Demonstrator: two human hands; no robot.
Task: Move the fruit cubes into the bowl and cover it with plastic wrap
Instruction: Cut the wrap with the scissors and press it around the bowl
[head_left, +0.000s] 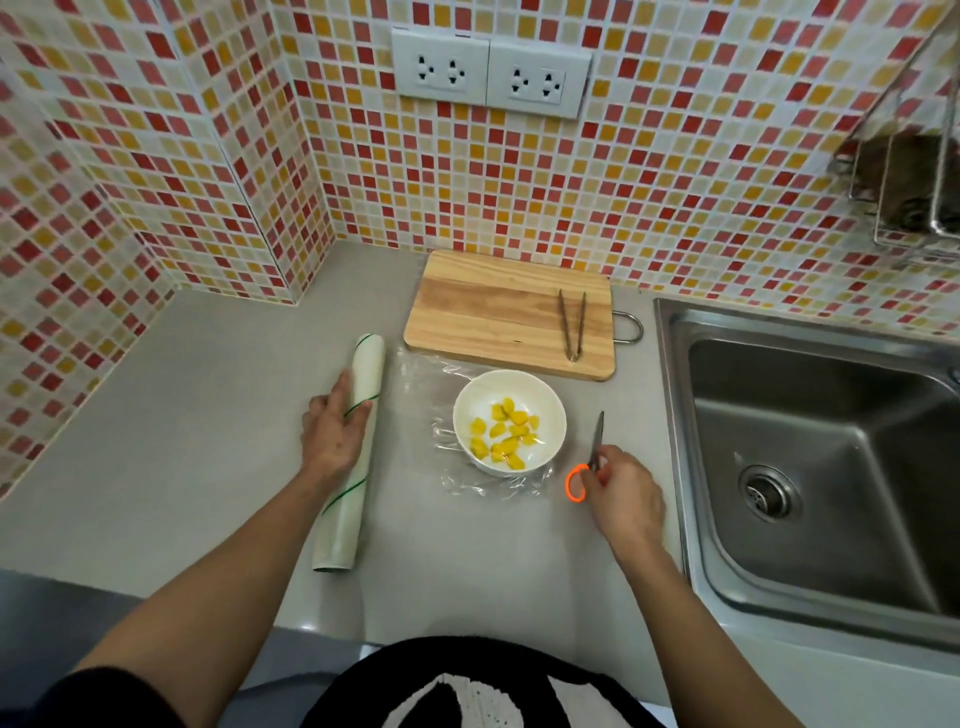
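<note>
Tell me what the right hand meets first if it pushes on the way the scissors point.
Likely nothing on the counter: the scissors in the right hand point past the bowl toward the board's right edge, though depth is unclear.

The bench (218, 415) is a smooth, matt grey surface, and on it the cutting board (498, 312) is pale wood with a clear grain, carrying thin metal tongs (573, 325) of dull finish. The bowl (540, 395) looks like glossy white ceramic, and the sheet of plastic wrap (493, 483) around it is clear, thin and wrinkled, with shiny folds, while the roll (358, 410) is smooth, whitish film. The scissors (589, 457) have metal blades and an orange plastic handle, the sink (810, 467) is brushed steel with a soft shine, and the wall (675, 156) is small glossy tiles.
</note>
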